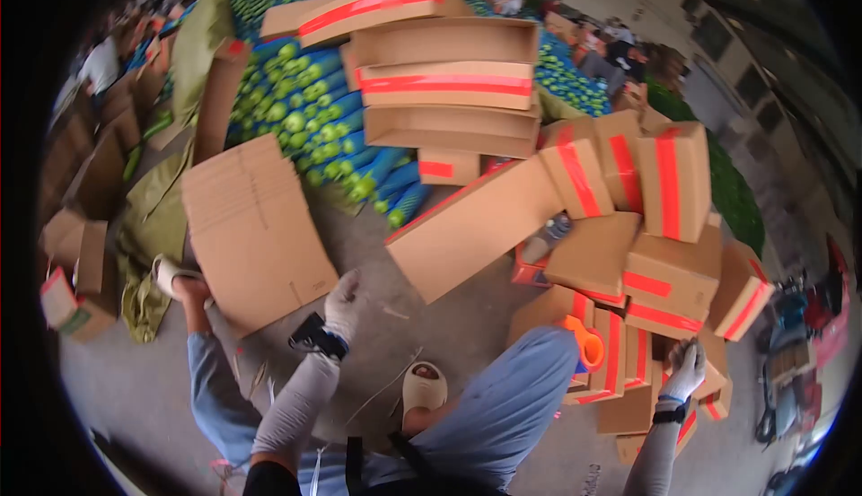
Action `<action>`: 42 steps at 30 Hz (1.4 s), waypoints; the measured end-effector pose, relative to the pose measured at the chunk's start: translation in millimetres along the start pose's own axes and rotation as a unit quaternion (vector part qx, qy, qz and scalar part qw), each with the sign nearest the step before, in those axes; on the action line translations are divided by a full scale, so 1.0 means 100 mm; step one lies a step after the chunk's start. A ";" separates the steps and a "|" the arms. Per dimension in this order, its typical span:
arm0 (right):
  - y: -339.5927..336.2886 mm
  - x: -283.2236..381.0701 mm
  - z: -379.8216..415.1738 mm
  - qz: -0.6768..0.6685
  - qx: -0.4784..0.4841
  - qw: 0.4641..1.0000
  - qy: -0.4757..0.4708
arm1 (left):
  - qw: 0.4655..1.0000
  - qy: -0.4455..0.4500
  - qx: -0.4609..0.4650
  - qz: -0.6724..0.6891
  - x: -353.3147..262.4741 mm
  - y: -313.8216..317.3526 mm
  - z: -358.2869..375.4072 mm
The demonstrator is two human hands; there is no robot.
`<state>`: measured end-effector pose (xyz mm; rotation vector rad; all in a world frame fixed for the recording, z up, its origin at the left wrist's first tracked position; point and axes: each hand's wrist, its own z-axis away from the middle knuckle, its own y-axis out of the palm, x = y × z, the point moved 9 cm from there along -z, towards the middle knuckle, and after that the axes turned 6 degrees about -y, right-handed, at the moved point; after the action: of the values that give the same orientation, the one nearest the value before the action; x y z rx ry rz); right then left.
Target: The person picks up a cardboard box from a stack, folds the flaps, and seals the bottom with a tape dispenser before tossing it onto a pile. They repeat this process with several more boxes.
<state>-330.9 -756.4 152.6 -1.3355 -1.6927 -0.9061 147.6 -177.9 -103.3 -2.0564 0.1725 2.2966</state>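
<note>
My left hand [343,309], in a pale glove, is beside the lower right corner of a stack of flattened cardboard boxes [256,236], its fingers loosely apart and nothing visible in them. Over at the right, my gloved right hand [687,372] has its fingers curled at the edge of a cardboard box [714,361] in a heap. An orange tape dispenser [585,345] shows beside my right knee, against the taped boxes. In front of me a long cardboard box [476,227] lies slanted on the floor.
Closed boxes with red tape [673,182] are piled at the right. Open boxes [449,128] are stacked ahead, beside rows of green produce in blue netting [305,110]. Green sacking [157,209] lies at the left. Other people [99,65] are in the background.
</note>
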 end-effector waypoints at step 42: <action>5.19 -0.69 4.38 -0.063 0.534 0.816 0.212 | 0.886 0.210 0.157 -0.384 -0.38 -0.31 2.27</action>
<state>123.7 -297.4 -68.2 -0.2275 -1.5139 -0.1585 -68.3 -118.5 -42.8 -1.9284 -0.2121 1.2626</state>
